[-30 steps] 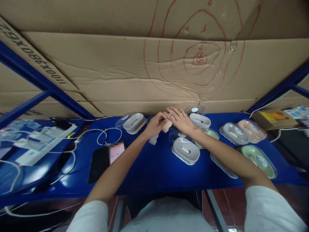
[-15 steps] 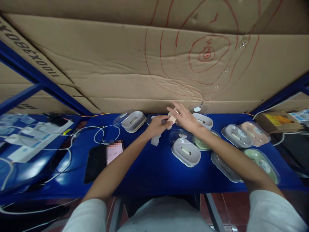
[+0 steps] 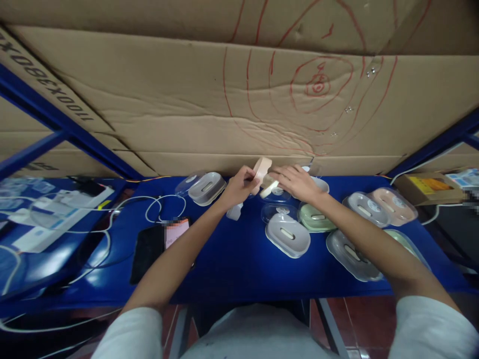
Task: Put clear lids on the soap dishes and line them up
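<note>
Near the back of the table, my left hand (image 3: 240, 188) is closed on a peach soap dish (image 3: 263, 168), which is tipped up on its edge. My right hand (image 3: 298, 182) is beside it, its fingers closed on a cream-coloured oval piece (image 3: 269, 189) close to the dish. Below my left hand lies a whitish piece (image 3: 235, 212), partly hidden by that hand. A grey soap dish (image 3: 288, 235) with its clear lid opened stands in front of the hands. Behind it is a green soap dish (image 3: 316, 218), partly covered by my right forearm.
Another grey dish (image 3: 207, 188) stands at the back left. Several lidded dishes, one of them peach (image 3: 395, 207), stand at the right. A phone (image 3: 177, 232) and white cables (image 3: 109, 234) lie at the left. A cardboard sheet (image 3: 168, 89) closes off the back.
My hands have moved apart a little. The peach dish now stands up in my left hand, and the cream piece shows separately at my right fingers.
</note>
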Motion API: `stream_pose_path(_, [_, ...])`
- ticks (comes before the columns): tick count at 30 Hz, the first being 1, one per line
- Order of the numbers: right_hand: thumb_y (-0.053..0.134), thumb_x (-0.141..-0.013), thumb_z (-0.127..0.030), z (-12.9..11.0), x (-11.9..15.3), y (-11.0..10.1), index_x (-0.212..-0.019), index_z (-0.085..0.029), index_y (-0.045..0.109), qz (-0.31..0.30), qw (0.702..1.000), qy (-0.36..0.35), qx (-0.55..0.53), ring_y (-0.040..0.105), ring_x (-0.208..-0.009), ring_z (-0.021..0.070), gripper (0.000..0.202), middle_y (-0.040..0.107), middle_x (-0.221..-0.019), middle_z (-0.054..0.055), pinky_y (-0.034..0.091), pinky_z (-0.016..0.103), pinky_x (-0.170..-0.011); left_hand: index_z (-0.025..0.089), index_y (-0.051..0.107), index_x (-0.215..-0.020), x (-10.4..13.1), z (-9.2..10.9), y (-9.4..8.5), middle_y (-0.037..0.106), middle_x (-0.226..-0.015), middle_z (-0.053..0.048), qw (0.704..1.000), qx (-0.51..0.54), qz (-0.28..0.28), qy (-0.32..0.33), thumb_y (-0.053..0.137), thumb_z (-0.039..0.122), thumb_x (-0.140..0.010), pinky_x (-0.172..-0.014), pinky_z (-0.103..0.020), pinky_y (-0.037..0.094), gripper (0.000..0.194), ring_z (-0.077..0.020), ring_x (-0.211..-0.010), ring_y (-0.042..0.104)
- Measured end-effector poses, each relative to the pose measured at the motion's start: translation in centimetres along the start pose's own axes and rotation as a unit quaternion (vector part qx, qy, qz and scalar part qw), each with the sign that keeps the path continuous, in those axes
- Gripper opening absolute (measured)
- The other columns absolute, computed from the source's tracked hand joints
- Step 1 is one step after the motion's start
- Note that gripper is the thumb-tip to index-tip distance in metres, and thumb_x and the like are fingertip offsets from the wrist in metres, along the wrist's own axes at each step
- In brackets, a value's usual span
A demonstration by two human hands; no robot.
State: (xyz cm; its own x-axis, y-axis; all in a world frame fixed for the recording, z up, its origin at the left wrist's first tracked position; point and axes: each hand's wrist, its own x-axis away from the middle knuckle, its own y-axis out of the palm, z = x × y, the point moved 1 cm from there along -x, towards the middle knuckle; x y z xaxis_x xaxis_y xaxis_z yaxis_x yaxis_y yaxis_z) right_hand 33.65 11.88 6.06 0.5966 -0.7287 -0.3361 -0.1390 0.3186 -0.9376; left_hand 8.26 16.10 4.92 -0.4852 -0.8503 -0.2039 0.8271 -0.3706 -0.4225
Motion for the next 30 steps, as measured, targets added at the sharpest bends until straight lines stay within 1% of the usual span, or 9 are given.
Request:
stream_pose_path(4, [0.051,-0.109,-0.038,0.0,0.7,-1.6,-0.149,-0.012,0.057,-0.014,0.991,0.136,-0.003,0.068,-0.120,0.0355,0.048,0.072,-0.130,0.022,0.054,0.051,-0.102,0.022,0.063,-0.118,-0.2,0.9,-0.3,0.068,-0.135,-0.012,0.995,-0.095,0.014,0.036,0.061,0.025,-0.098,-0.120,-0.057,0.035,0.020,-0.0323,-0.135,0.057])
stream_pose_path(7, [0.052,-0.108,-0.040,0.0,2.5,-3.0,-0.159,-0.012,0.045,-0.002,0.990,0.130,-0.051,0.060,-0.136,0.0362,0.059,0.059,-0.152,0.024,0.051,0.052,-0.110,0.021,0.062,-0.135,0.7,1.8,0.2,0.049,-0.161,-0.017,0.969,-0.221,0.023,0.107,0.048,0.013,-0.101,-0.122,-0.061,0.031,0.038,-0.0361,-0.150,0.044])
stream_pose_path(10, [0.051,-0.108,-0.042,0.1,6.2,-5.0,-0.147,-0.021,0.059,-0.038,0.985,0.097,-0.134,0.062,-0.135,0.0338,0.045,0.065,-0.146,0.016,0.050,0.052,-0.112,0.018,0.061,-0.140,3.3,2.9,1.5,0.048,-0.159,-0.021,0.909,-0.350,0.022,0.227,0.040,0.010,-0.104,-0.118,-0.057,0.039,0.042,-0.0361,-0.146,0.049])
stream_pose_path(12, [0.054,-0.107,-0.046,-0.1,9.3,-6.2,-0.127,-0.024,0.071,-0.091,0.973,0.100,-0.185,0.070,-0.118,0.0312,0.034,0.075,-0.125,0.012,0.055,0.047,-0.102,0.021,0.068,-0.124,6.0,3.7,3.0,0.066,-0.138,-0.014,0.893,-0.351,-0.032,0.279,0.046,0.013,-0.105,-0.109,-0.044,0.048,0.031,-0.0287,-0.129,0.062])
stream_pose_path(14, [0.060,-0.104,-0.047,-0.7,12.2,-7.0,-0.112,-0.026,0.074,-0.137,0.961,0.127,-0.203,0.074,-0.104,0.0299,0.027,0.078,-0.109,0.010,0.058,0.045,-0.093,0.022,0.071,-0.110,8.9,4.4,5.0,0.073,-0.115,-0.007,0.856,-0.347,-0.154,0.350,0.051,0.019,-0.106,-0.096,-0.035,0.053,0.020,-0.0219,-0.104,0.069])
stream_pose_path(15, [0.060,-0.104,-0.045,-1.1,13.4,-7.2,-0.108,-0.026,0.074,-0.155,0.956,0.143,-0.203,0.074,-0.099,0.0293,0.024,0.078,-0.106,0.009,0.058,0.044,-0.089,0.020,0.071,-0.112,10.2,4.7,6.1,0.074,-0.113,-0.008,0.835,-0.353,-0.195,0.375,0.053,0.023,-0.107,-0.095,-0.035,0.053,0.018,-0.0225,-0.103,0.069])
stream_pose_path(18, [0.055,-0.107,-0.039,-3.2,16.1,-7.2,-0.106,-0.028,0.076,-0.202,0.946,0.159,-0.199,0.077,-0.096,0.0286,0.024,0.081,-0.105,0.007,0.061,0.045,-0.087,0.014,0.067,-0.130,12.5,4.8,8.7,0.070,-0.136,-0.015,0.808,-0.401,-0.196,0.384,0.061,0.026,-0.105,-0.104,-0.042,0.049,0.028,-0.0286,-0.122,0.066])
stream_pose_path(24, [0.048,-0.107,-0.029,-6.5,18.4,-6.3,-0.141,-0.024,0.069,-0.129,0.968,0.198,-0.079,0.072,-0.126,0.0351,0.041,0.072,-0.142,0.013,0.059,0.057,-0.107,0.017,0.069,-0.125,12.6,3.7,9.3,0.069,-0.141,-0.014,0.817,-0.414,-0.200,0.349,0.062,0.013,-0.101,-0.111,-0.043,0.043,0.026,-0.0280,-0.126,0.066])
stream_pose_path(30, [0.055,-0.105,-0.028,-5.5,18.4,-3.4,-0.155,-0.025,0.057,-0.125,0.968,0.191,-0.108,0.064,-0.139,0.0330,0.050,0.064,-0.153,0.012,0.054,0.055,-0.116,0.021,0.069,-0.124,11.6,4.0,8.1,0.077,-0.121,-0.009,0.841,-0.353,-0.234,0.338,0.064,0.017,-0.104,-0.106,-0.040,0.042,0.022,-0.0244,-0.114,0.070])
